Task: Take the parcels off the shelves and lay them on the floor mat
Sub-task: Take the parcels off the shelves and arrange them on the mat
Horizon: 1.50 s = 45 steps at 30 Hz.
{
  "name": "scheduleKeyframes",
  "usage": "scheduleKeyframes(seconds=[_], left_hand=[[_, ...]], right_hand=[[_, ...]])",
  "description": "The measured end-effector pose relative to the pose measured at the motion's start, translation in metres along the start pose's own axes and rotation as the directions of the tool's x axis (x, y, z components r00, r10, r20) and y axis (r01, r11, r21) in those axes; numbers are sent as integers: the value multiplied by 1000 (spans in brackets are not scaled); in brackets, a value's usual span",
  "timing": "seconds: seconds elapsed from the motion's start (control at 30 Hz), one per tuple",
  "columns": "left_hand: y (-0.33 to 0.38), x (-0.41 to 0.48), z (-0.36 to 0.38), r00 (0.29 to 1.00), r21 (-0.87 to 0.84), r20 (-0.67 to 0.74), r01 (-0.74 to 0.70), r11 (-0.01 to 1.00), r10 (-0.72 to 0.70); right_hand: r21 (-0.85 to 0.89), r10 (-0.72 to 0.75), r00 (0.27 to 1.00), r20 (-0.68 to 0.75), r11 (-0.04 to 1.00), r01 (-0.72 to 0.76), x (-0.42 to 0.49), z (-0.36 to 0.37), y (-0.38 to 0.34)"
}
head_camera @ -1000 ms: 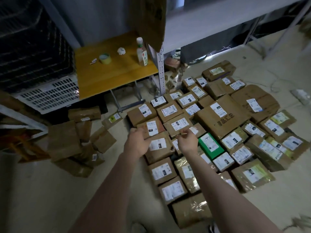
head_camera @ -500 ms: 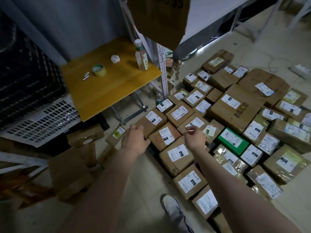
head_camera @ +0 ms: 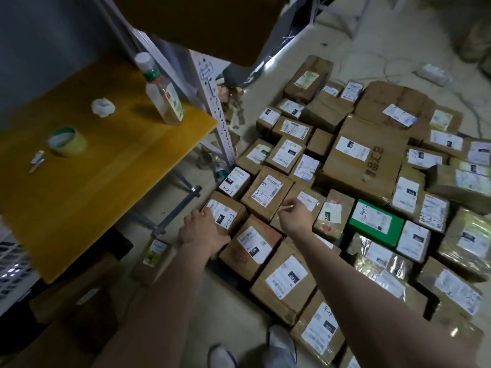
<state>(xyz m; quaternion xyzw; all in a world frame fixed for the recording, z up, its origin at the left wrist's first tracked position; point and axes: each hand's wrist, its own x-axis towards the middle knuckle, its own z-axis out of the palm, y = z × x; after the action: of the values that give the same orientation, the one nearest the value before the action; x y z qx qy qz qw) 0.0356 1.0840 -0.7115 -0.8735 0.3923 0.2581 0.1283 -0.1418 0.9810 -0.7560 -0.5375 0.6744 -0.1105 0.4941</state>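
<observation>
The left hand (head_camera: 202,231) lies with fingers nearly straight on the corner parcel (head_camera: 225,212), at the far-left edge of the parcels (head_camera: 364,166) packed on the floor. The right hand (head_camera: 295,213) hovers loosely curled and empty just right of it. A careless shove could skid that parcel against the shelf upright (head_camera: 215,112). Compared with half a second ago, both hands keep their places, but the view has drawn closer.
</observation>
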Motion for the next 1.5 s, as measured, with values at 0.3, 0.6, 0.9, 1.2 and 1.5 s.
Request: scheduleKeyframes(seconds=[0.3,0.6,0.9,1.2,1.5], left_hand=[[-9,132,90,995,56,98,-20,998,14],[-16,226,181,993,-11,116,35,999,-33],[-16,301,186,977,15,-180,-116,993,117],[-19,325,200,935,-20,-313,-179,984,164],[-3,326,180,954,-73,-267,-161,984,136]], right_hand=[[74,78,994,-81,995,-72,93,69,39],[146,80,963,-257,988,-43,161,120,111],[118,-156,861,-484,963,241,228,158,109],[0,-331,784,-525,922,388,252,187,113],[-240,-472,823,-315,879,412,268,162,102]])
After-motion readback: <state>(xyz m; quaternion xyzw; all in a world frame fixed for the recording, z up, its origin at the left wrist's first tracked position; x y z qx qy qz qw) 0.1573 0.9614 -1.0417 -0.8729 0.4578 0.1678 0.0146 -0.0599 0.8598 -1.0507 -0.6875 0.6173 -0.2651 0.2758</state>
